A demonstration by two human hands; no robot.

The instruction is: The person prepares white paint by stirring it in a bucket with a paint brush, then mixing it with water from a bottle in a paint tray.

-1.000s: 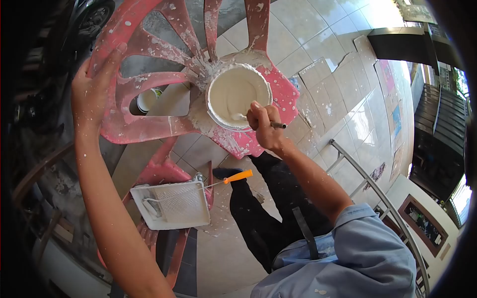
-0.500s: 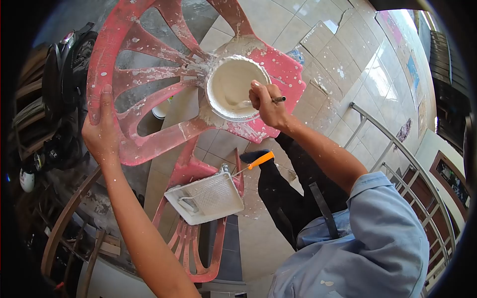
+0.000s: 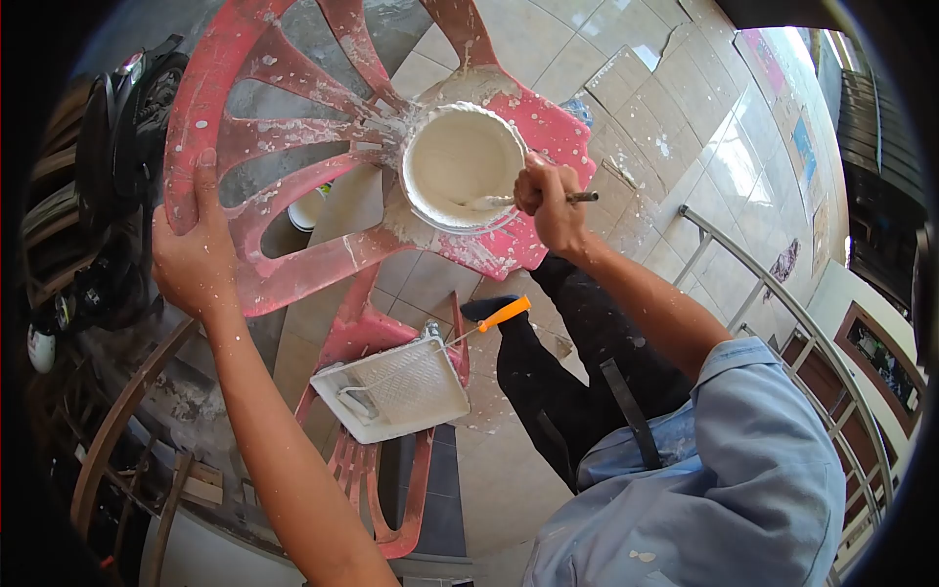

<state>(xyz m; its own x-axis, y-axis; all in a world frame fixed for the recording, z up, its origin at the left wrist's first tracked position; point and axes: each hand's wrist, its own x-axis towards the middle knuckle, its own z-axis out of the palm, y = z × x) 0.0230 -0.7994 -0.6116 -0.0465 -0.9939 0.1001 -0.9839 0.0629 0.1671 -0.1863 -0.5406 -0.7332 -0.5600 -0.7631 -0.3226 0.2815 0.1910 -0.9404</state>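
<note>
Now my left hand (image 3: 199, 256) grips a red plastic chair (image 3: 202, 88), upper left; my right hand (image 3: 552, 205) squeezes a thin stick (image 3: 583, 197) in white paint (image 3: 462, 157).

My left hand (image 3: 196, 259) grips the curved edge of a paint-spattered pink plastic chair (image 3: 562, 137). On it sits an open, round bucket (image 3: 452, 229) of creamy-white paint (image 3: 455, 157). My right hand (image 3: 551, 201) holds a slim stick (image 3: 585, 197), slanted, its paint-coated end in the bucket. Nearer, an orange-handled roller (image 3: 504, 314) lies across a white-smeared tray (image 3: 421, 386).
</note>
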